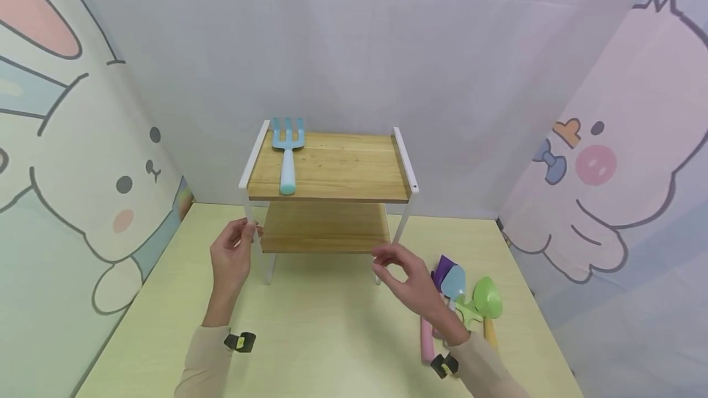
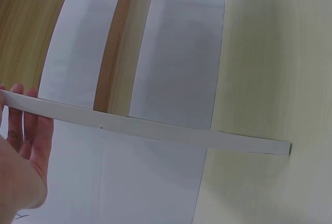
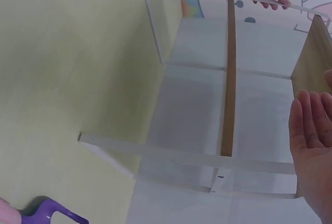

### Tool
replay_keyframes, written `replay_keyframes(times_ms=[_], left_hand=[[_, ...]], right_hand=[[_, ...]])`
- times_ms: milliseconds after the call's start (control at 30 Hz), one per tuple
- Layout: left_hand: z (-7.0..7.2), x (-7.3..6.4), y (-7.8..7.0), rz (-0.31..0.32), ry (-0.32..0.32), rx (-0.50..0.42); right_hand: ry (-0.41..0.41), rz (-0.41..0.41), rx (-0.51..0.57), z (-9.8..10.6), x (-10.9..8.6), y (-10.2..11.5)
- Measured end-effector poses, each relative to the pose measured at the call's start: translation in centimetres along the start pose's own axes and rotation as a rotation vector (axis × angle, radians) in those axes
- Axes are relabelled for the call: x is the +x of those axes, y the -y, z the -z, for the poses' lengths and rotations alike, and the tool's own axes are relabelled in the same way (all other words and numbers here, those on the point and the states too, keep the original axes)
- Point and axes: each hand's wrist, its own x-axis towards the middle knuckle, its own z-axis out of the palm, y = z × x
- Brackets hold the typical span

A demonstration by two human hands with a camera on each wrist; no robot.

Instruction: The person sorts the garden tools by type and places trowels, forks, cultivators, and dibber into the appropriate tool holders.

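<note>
A two-tier rack with wooden boards point(image 1: 354, 167) and white side frames stands upright on the table. My left hand point(image 1: 231, 253) holds its front left leg point(image 2: 171, 130) between thumb and fingers, just below the top board. Near the front right leg point(image 3: 155, 151) is my right hand point(image 1: 409, 278), fingers loosely bent and nothing in them; in the right wrist view its fingers look fairly straight. On the left side of the top board lies a light blue toy hand fork point(image 1: 287, 161), tines toward the back.
Right of the rack, toy garden tools lie bunched together: a green shovel point(image 1: 488, 297) with a yellow handle, a light blue scoop point(image 1: 453, 281), a purple piece point(image 1: 442, 269), a green rake-like head point(image 1: 469, 312) and a pink handle point(image 1: 427, 341). Cloth walls stand behind and at both sides.
</note>
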Motion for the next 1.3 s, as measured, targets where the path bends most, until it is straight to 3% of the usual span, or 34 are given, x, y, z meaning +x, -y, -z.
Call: replay_keyframes(times_ms=[300, 567, 700, 900, 1167, 1300], left_hand=[[-0.1, 0.0, 0.2, 0.003, 0.008, -0.014], [0.1, 0.1, 0.4, -0.017, 0.016, -0.031], [0.1, 0.1, 0.4, -0.012, 0.012, -0.035], [-0.1, 0.1, 0.2, -0.007, 0.019, -0.033], [0.0, 0.2, 0.3, -0.006, 0.020, -0.035], [0.0, 0.1, 0.4, -0.001, 0.015, -0.041]], right_hand=[[0.009, -0.151, 0.006, 0.0, -2.5, -1.4], [-0.012, -0.168, -0.059, 0.3, -4.6, -2.9], [-0.013, -0.224, -0.043, 0.6, -5.8, -3.7], [-0.033, -0.283, 0.027, 0.7, -8.8, -7.9], [-0.035, -0.377, -0.081, 1.5, -11.1, -9.4], [-0.042, -0.456, -0.074, 1.9, -12.0, -9.7]])
